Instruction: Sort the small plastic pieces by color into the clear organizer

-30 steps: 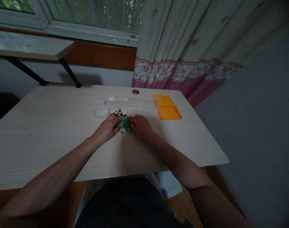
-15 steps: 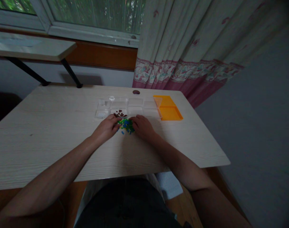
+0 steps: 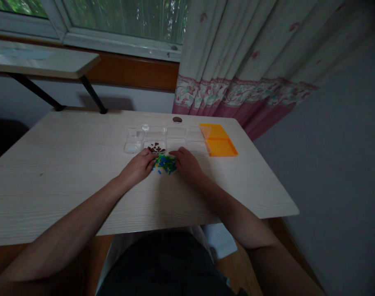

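A small heap of green and blue beads (image 3: 165, 163) lies on the pale wooden table (image 3: 67, 172) between my two hands. My left hand (image 3: 139, 166) rests on the table at the heap's left edge, fingers curled toward the beads. My right hand (image 3: 186, 164) lies at the heap's right edge, fingers bent and touching the beads. Just behind the heap stands a clear compartment box (image 3: 175, 137); one of its near cells holds dark brown beads (image 3: 156, 148). Whether either hand pinches a bead is too small to tell.
An orange lid (image 3: 217, 140) lies right of the clear box. A round dark cable hole (image 3: 177, 119) sits near the table's far edge. A second table (image 3: 36, 61) stands at the back left, a curtain (image 3: 237, 61) hangs behind, and the grey floor lies to the right.
The bead heap has spread out flatter and a little to the right. Both hands stay at its sides, with the fingers shifted slightly.
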Available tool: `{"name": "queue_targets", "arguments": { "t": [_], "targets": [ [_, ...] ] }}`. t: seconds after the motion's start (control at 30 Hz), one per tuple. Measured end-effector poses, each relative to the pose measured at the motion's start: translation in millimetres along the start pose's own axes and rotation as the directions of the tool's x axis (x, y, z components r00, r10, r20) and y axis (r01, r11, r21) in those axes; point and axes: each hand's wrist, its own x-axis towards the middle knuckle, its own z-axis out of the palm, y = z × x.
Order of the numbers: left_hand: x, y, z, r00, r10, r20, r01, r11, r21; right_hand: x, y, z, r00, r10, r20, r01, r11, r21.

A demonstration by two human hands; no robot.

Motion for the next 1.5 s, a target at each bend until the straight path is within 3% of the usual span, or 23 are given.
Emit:
{"name": "queue_targets", "arguments": {
  "t": [0.3,0.53,0.67,0.87,1.13,1.27,1.5],
  "targets": [
    [0,-1,-5.0,0.999,-0.029,-0.022,0.029,1.0,-0.004,1,7,0,0.997,-0.01,-0.076,0.012,1.0,0.026],
    [0,-3,-2.7,0.999,-0.017,-0.028,0.017,1.0,0.01,2,5,3,0.998,-0.013,-0.06,0.019,0.995,0.095],
    [0,-4,-0.5,0.999,-0.014,-0.032,0.014,1.0,0.005,2,0,6,0.996,-0.085,-0.04,0.09,0.983,0.157],
    [0,-1,-2.8,1.0,-0.022,-0.018,0.022,1.0,0.001,1,0,7,0.987,-0.078,-0.14,0.098,0.985,0.145],
    [0,-2,-17.3,0.999,0.017,0.029,-0.016,0.999,-0.043,1,0,11,0.987,-0.153,-0.058,0.16,0.975,0.157],
    [0,-6,-15.6,0.999,0.045,0.021,-0.044,0.998,-0.043,0,-2,9,0.98,-0.198,-0.027,0.199,0.965,0.169],
    [-1,-4,-9.6,0.996,0.075,0.05,-0.073,0.996,-0.048,2,0,7,0.985,-0.168,-0.04,0.173,0.971,0.167]
  ]
}}
